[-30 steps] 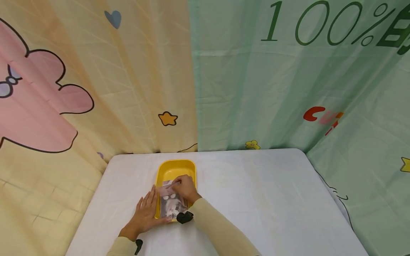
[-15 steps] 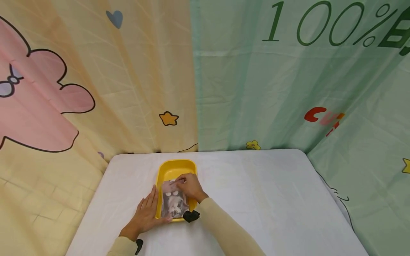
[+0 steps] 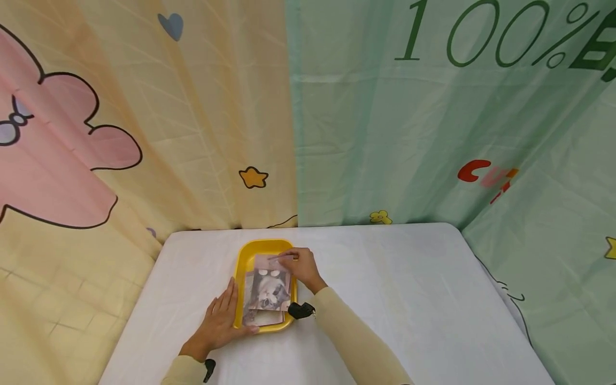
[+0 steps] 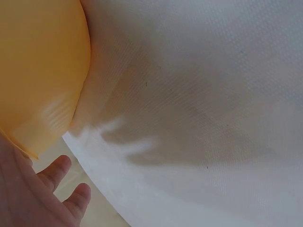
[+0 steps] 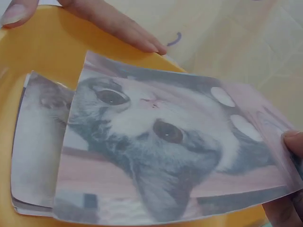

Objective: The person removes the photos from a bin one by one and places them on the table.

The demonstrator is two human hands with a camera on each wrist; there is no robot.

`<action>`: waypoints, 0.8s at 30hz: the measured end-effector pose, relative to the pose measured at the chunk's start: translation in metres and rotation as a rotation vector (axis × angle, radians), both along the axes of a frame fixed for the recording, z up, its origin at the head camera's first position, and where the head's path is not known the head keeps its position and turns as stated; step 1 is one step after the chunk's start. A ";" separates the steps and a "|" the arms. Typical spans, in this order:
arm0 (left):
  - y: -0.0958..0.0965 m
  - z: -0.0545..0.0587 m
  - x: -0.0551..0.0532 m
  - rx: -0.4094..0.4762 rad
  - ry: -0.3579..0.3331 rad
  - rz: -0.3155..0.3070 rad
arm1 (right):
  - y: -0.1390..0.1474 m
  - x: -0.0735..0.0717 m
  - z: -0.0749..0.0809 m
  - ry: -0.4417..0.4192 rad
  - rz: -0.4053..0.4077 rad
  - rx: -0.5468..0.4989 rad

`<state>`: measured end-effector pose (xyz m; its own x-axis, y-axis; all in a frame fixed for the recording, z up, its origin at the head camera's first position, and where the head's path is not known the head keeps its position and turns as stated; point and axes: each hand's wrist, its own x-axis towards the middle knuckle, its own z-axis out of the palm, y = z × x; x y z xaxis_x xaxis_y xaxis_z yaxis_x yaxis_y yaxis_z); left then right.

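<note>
A photo print of a kitten [image 3: 271, 291] is lifted by its far right edge, pinched between the thumb and fingers of my right hand [image 3: 306, 267]. Up close in the right wrist view, the kitten print [image 5: 151, 137] tilts above a stack of other prints [image 5: 38, 146]. That stack lies in a yellow tray [image 3: 260, 248], partly covered by the lifted print. Along the tray's near left side rests my left hand [image 3: 216, 322], fingers extended and thumb at the near rim. The left wrist view has this hand [image 4: 33, 198] against the tray's outer wall [image 4: 42, 71].
Under the tray spreads a white-covered table [image 3: 385, 299]. Behind it hangs a printed curtain [image 3: 366, 133], cream on the left and green on the right, reaching down to the table's back edge.
My right hand has moved away from me and to the right, drawing the kitten print up off the stack, so the prints beneath now show. My left hand has stayed in place.
</note>
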<state>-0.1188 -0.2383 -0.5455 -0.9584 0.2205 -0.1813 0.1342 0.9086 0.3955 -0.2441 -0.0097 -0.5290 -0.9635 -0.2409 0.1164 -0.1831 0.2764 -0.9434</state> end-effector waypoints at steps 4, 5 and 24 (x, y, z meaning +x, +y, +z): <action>0.001 0.002 0.000 0.003 -0.005 0.007 | 0.016 -0.007 0.006 -0.014 -0.015 -0.115; 0.002 0.003 0.000 0.004 -0.005 0.008 | 0.021 -0.009 0.008 -0.021 -0.019 -0.145; 0.001 0.001 0.000 -0.008 -0.010 0.020 | 0.117 -0.042 -0.015 -0.193 -0.249 -0.165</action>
<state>-0.1188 -0.2372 -0.5441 -0.9606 0.2000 -0.1930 0.1121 0.9143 0.3893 -0.2858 0.1073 -0.5438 -0.9984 0.0113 -0.0561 0.0571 0.1307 -0.9898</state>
